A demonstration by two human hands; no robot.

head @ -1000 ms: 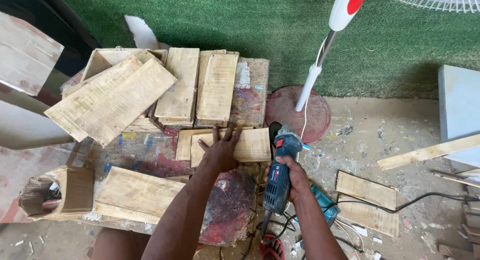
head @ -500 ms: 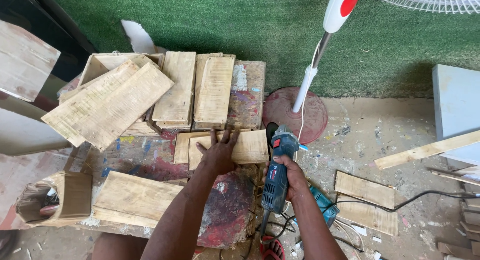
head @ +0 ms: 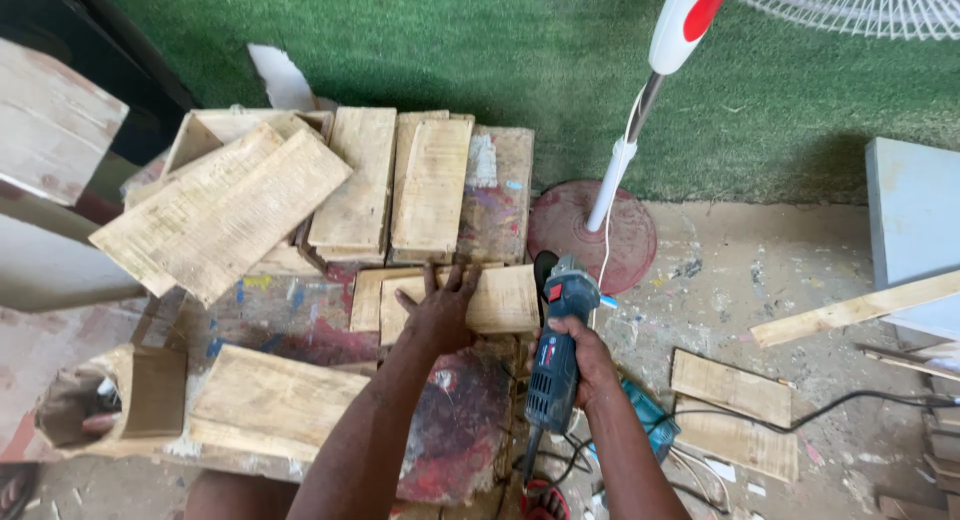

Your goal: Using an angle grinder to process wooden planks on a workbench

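1. Pressing flat on a small wooden board [head: 505,298], the left hand [head: 438,315] has its fingers spread wide and lying open on the wood, gripping nothing.
2. That board sits at the worktop's right edge, about midway along it, with its right end reaching the edge.
3. The right hand [head: 588,358] has its fingers wrapped tight round the body of a blue angle grinder [head: 556,355], which hangs just off the right edge of the worktop [head: 290,315], its dark disc just beside the board's right end.
4. Behind the board, toward the far edge, a row of upright-lying planks [head: 430,185] crowds the surface; a larger pale plank [head: 222,212] lies tilted across the far left corner.
5. Another plank [head: 272,405] fills the near left part, beside a hollow wooden block [head: 120,400] at the left edge.
6. Open room lies mostly to the right, over the floor, where the fan's red base [head: 590,238] and white pole stand near the worktop.
7. The worktop is rough wood stained with red, blue and yellow paint.
8. The floor [head: 760,270] is dusty and paint-spattered, with loose boards [head: 735,410] and a black cable [head: 850,405]; green turf [head: 500,50] covers the ground beyond.
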